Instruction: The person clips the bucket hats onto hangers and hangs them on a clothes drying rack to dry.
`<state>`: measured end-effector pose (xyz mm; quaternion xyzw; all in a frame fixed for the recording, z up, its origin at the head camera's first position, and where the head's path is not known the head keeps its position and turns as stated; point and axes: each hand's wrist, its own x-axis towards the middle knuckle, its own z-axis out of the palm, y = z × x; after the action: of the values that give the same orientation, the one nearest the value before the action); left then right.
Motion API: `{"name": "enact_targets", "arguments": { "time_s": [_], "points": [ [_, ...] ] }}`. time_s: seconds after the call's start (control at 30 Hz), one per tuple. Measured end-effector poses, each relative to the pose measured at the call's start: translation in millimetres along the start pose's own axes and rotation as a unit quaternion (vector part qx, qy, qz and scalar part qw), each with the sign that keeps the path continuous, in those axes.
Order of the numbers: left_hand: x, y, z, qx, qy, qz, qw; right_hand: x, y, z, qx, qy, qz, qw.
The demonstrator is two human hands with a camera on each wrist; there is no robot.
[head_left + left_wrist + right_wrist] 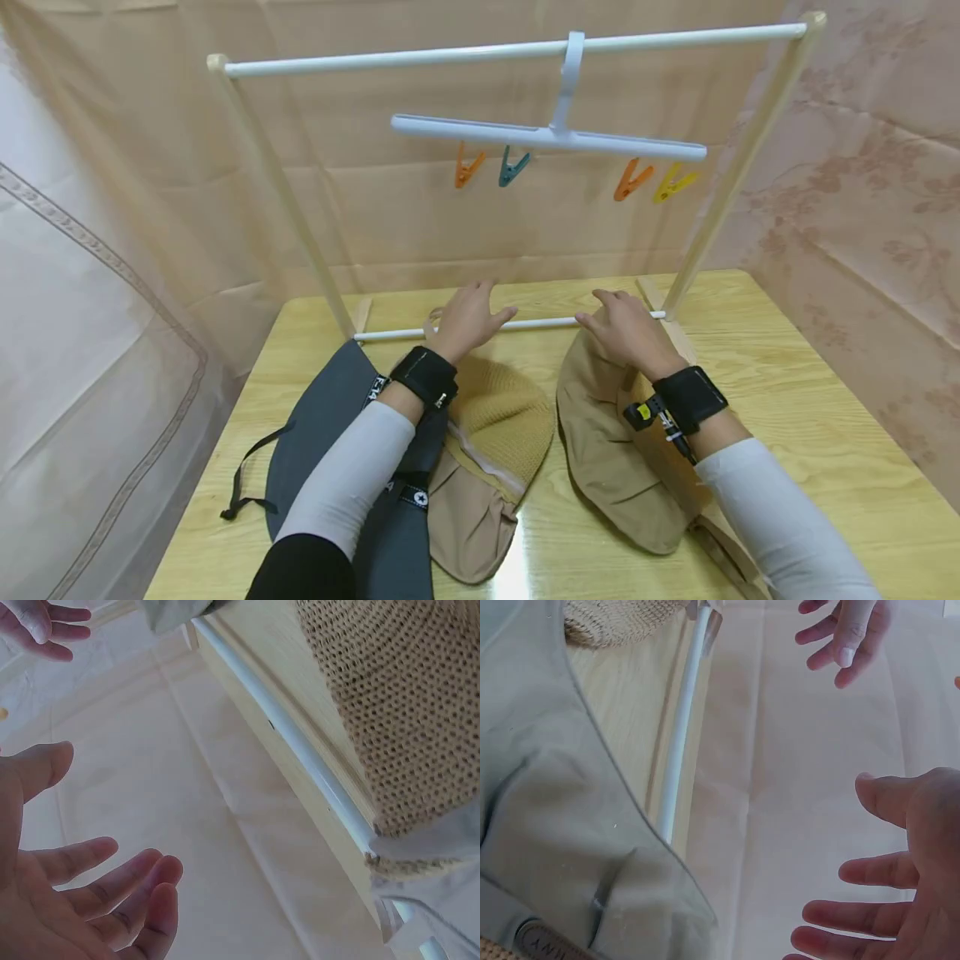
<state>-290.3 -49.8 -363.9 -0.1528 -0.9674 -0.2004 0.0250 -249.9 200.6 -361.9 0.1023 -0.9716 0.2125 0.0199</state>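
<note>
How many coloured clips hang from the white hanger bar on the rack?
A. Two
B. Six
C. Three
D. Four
D. In the head view the white hanger bar carries four clips: an orange clip, a teal clip, a second orange clip and a yellow clip.

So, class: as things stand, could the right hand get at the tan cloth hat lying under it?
Probably yes. The right hand is open and holds nothing, hovering just above the tan cloth hat, whose near edge lies uncovered on the table. Nothing lies between them.
</note>
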Motion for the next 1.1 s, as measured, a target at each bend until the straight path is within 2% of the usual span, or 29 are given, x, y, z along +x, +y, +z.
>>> {"name": "enact_targets", "arguments": {
  "time_s": [0.17,0.33,0.57,0.7,0.8,0.97,1.1],
  "points": [
    [-0.5,1.8,2.8,-0.009,-0.003,0.005,0.9999,-2,4,3,0.000,0.008,-0.002,1.000],
    [-1.0,4.1,3.6,-0.016,-0.005,-0.005,0.9998,-2,4,3,0.018,0.008,-0.006,1.000],
    [-2.4,6.7,4.9,-0.023,-0.009,0.004,0.9997,-6,5,5,0.024,0.014,0.000,1.000],
    [-4.3,10.8,6.3,-0.021,-0.008,-0.005,0.9997,-8,9,6,0.029,0.016,-0.001,0.999],
    [-2.1,20.0,8.8,-0.014,-0.013,-0.003,0.9998,-15,15,3,0.033,0.012,0.011,0.999],
    [7.2,40.0,18.1,-0.003,-0.028,0.030,0.9991,-30,27,-7,0.021,0.015,0.047,0.999],
    [7.9,49.9,22.9,0.000,-0.038,0.041,0.9985,-40,33,-10,0.021,0.015,0.065,0.998]
  ]
}}
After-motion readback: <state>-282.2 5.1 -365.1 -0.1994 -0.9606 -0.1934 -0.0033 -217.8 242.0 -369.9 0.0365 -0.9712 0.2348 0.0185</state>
